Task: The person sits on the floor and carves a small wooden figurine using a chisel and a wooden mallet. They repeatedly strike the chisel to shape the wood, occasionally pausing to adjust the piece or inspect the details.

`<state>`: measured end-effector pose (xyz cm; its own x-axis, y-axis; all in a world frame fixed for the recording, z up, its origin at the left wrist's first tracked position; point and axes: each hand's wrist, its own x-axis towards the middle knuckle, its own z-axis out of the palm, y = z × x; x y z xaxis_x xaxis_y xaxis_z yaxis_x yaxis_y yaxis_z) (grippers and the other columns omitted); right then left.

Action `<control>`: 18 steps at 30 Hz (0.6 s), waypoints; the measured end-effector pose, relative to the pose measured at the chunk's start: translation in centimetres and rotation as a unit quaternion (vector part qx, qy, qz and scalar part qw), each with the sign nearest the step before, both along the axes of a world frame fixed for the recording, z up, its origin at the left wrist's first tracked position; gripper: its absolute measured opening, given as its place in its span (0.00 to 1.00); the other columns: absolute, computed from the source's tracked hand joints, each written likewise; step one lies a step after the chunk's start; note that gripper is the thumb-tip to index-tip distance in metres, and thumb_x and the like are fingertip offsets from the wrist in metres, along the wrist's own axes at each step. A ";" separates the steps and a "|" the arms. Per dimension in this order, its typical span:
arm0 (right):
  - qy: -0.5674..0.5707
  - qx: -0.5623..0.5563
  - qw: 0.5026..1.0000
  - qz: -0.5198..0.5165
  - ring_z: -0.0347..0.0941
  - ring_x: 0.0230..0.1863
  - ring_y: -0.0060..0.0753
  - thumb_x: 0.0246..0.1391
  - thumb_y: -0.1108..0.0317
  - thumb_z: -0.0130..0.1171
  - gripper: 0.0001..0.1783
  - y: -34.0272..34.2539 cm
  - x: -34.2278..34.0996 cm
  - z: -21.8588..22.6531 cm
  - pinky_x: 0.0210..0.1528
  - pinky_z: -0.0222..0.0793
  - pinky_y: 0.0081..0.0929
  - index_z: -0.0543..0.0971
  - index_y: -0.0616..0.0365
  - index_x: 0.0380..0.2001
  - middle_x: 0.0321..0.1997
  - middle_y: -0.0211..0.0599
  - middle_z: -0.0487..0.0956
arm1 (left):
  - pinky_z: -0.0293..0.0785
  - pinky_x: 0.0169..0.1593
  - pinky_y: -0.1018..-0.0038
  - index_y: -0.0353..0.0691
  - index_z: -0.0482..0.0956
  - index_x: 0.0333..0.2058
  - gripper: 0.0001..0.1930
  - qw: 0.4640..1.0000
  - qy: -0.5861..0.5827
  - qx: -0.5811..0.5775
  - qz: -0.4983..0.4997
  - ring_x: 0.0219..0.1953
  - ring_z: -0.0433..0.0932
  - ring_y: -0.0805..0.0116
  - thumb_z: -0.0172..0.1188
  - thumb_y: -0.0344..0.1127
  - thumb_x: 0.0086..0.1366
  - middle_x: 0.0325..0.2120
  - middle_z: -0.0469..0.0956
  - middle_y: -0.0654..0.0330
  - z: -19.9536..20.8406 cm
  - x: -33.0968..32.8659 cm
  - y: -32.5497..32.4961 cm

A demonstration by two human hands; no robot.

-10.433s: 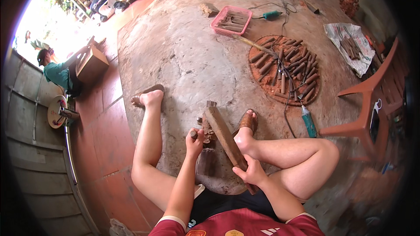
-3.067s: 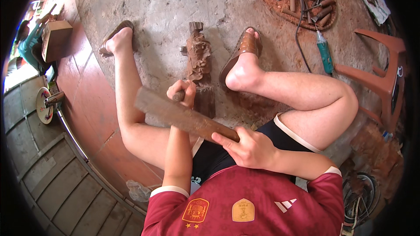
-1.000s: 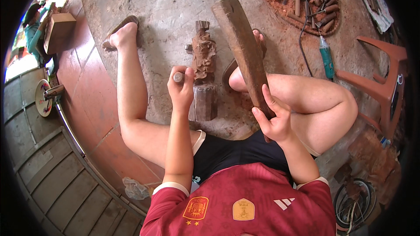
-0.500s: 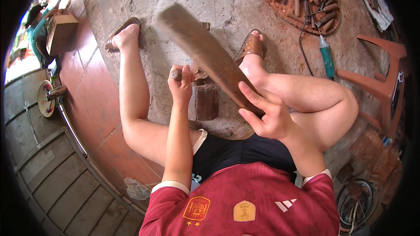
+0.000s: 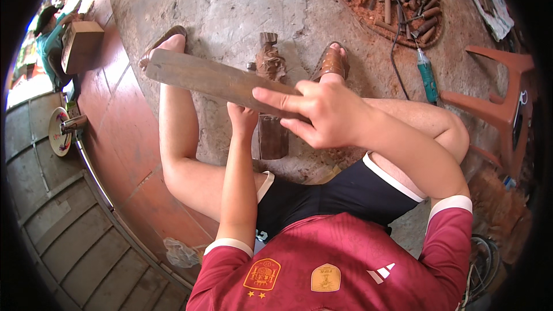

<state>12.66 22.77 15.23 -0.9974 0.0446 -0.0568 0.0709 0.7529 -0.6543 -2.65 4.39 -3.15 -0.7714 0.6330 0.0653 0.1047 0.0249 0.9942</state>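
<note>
My right hand (image 5: 328, 112) grips the near end of a long flat wooden mallet (image 5: 201, 79), its index finger stretched along the face. The mallet slants up to the left, passing over my left hand (image 5: 243, 118). That hand is closed, with its fingers mostly hidden under the wood; the earlier frame shows a round-ended chisel handle in it. Between my feet a carved brown wooden piece (image 5: 269, 64) stands at the far end of a squared wooden block (image 5: 273, 141). The mallet covers where the chisel would meet the wood.
A round tray (image 5: 368, 14) of several wooden-handled tools lies far right on the concrete. Beside it are a green corded power tool (image 5: 426, 76) and an orange plastic chair (image 5: 507, 103). Far left, another person (image 5: 49, 46) is by a brown box (image 5: 83, 46).
The mallet has swung left and lower, from steeply upright to nearly level, now crossing over my left hand. My right hand has moved left and up; the carved piece has come into view.
</note>
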 end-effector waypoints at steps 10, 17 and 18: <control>0.011 0.006 1.000 0.017 0.77 0.24 0.45 0.54 0.58 0.60 0.33 -0.7 -0.4 -0.4 0.32 0.68 0.38 0.70 0.35 0.65 0.26 0.47 0.78 | 0.75 0.42 0.70 0.34 0.80 0.35 0.06 0.992 0.078 -0.102 0.009 0.35 0.79 0.68 0.61 0.30 0.62 0.31 0.82 0.62 -0.2 -0.4 -0.3; 0.076 0.006 0.997 -0.008 0.70 0.21 0.39 0.50 0.62 0.64 0.35 -0.9 0.3 -0.5 0.33 0.65 0.35 0.71 0.44 0.64 0.21 0.39 0.74 | 0.71 0.39 0.74 0.38 0.73 0.36 0.05 0.994 0.078 -0.069 0.018 0.36 0.72 0.74 0.60 0.30 0.65 0.33 0.74 0.66 0.9 0.1 0.1; 0.098 -0.008 0.995 -0.016 0.70 0.22 0.38 0.50 0.62 0.65 0.36 -1.3 0.6 -0.1 0.34 0.64 0.34 0.71 0.44 0.65 0.21 0.39 0.74 | 0.70 0.37 0.72 0.39 0.71 0.34 0.06 0.991 0.107 -0.083 0.024 0.34 0.70 0.73 0.59 0.31 0.66 0.31 0.72 0.66 -0.7 0.1 -0.2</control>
